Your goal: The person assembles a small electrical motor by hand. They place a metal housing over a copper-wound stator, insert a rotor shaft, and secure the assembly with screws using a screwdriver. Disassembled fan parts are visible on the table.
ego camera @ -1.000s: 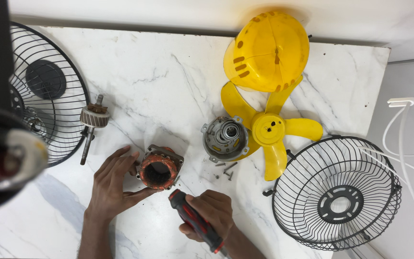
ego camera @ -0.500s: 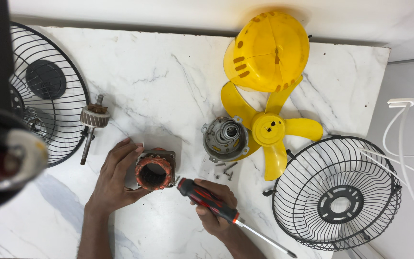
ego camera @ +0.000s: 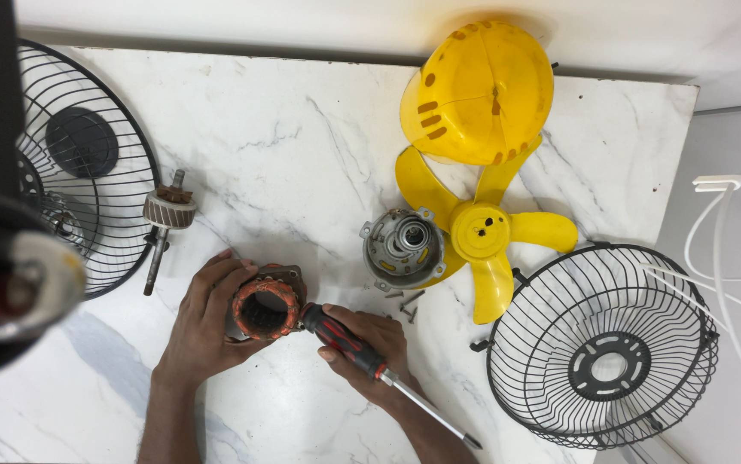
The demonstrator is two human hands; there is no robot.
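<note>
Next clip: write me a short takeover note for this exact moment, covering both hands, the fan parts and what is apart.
Left hand steadies the copper-wound stator on the marble table.
Right hand holds a red-and-black screwdriver, handle end at the stator, shaft pointing away.
Already apart: rotor shaft, motor housing, yellow blade, yellow cover, loose screws, two grilles.
Nothing is reassembled.

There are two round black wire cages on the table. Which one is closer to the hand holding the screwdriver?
The wire cage on the right, beside the yellow fan blades, is closer to the right hand. The other cage sits far left.
</note>
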